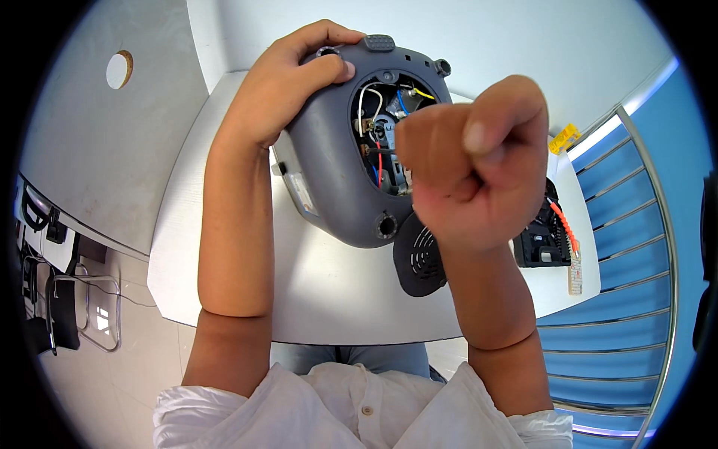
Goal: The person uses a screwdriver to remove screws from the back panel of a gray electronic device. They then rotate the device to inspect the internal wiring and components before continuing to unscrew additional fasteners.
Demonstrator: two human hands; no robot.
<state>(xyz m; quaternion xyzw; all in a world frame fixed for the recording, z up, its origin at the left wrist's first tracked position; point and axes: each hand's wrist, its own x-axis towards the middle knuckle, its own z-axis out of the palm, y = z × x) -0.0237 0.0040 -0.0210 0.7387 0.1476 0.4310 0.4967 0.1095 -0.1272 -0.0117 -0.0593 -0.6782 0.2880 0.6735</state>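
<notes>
A dark grey, rounded appliance [321,161] rests on the table, its underside tilted toward me. Through its oval opening show metal parts and white, blue, red and yellow wires [380,163]. My left hand [288,82] grips its upper left edge, thumb on the underside beside a round foot. Raised close in front of the opening, my right hand [479,165] is closed. From its left side a thin dark shaft, seemingly a screwdriver [381,152], reaches into the opening; the handle is hidden in the fingers. A dark slotted cover [417,258] lies below the appliance, partly behind my right wrist.
On the white table [351,299], right of my right forearm, sits a black tool case [542,243] with an orange flexible shaft [562,223]. Farther back is a yellow object [565,139]. A metal railing [628,314] runs along the right; a grey partition [112,135] stands left.
</notes>
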